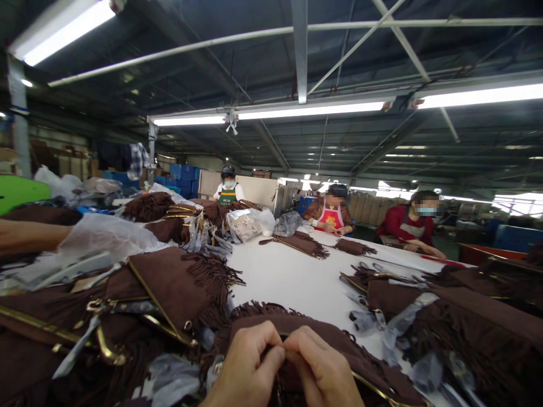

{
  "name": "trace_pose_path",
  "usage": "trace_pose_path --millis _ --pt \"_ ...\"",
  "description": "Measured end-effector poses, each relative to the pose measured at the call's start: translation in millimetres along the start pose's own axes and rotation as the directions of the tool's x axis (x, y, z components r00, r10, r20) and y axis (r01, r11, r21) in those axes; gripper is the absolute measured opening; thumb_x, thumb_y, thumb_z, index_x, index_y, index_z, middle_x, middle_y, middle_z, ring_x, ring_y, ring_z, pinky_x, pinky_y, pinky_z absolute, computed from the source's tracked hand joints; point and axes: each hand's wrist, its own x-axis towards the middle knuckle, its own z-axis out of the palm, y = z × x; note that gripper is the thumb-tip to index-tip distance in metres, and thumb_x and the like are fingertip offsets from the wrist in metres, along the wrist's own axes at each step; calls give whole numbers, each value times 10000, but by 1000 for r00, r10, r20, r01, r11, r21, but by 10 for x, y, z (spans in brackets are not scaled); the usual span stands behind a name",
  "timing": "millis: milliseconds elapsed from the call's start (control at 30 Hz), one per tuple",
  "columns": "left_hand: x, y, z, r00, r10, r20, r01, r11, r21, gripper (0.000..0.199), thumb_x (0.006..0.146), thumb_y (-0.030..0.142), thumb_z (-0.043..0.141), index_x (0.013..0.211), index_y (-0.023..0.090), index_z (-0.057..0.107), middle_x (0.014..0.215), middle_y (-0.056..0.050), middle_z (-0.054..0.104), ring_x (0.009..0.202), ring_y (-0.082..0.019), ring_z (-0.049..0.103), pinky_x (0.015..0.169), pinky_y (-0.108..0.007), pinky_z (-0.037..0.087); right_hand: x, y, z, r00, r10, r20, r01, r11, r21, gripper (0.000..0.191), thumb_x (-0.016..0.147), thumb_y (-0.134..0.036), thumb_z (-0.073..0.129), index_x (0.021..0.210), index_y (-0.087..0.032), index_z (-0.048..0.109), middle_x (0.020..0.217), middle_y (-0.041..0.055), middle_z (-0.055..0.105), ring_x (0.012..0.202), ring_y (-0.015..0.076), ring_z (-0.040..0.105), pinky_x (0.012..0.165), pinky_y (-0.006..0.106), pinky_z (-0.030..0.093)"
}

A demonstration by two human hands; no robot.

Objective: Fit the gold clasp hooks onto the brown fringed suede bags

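A dark brown fringed bag [335, 334] with gold-coloured edging lies in front of me at the table's near side. My left hand [254, 359] is closed in a pinch at the bag's near edge. Beside it, my right hand [320, 362] pinches the same edge, and the fingertips of both hands meet. Any small part between the fingertips is hidden. Close by on the left is a heap of similar brown bags [169, 282] with gold trim, fringes and clear plastic wrapping on their hardware.
More brown bags [449, 311] are piled at the right. Across the white table [271, 277] lie a flat fringed bag [299, 243] and plastic-wrapped items [246, 225]. Three co-workers sit beyond. Another person's arm [31, 234] reaches in from the left.
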Motion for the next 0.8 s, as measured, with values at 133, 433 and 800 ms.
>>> trace_pose_path --millis 133,433,800 --pt "13 39 -62 999 36 -23 -35 999 30 189 827 244 498 647 186 510 653 9 549 652 -150 516 610 -253 334 -29 24 84 996 35 -84 -28 996 86 245 992 -250 416 816 -218 585 779 27 623 691 158 606 634 221 476" --pt "65 43 -139 998 -41 36 45 992 -121 150 783 223 535 659 163 595 642 32 546 673 -132 501 638 -222 357 -3 -113 -43 809 559 179 -501 498 708 518 719 -663 763 811 -168 639 686 17 696 559 133 663 512 202 537" --pt "25 76 -135 999 -46 27 46 999 -14 153 798 199 533 659 175 592 675 38 576 693 -127 513 669 -221 350 -18 -37 2 885 437 161 -436 656 616 460 845 -630 659 829 -172 634 642 11 683 589 131 620 586 217 497"
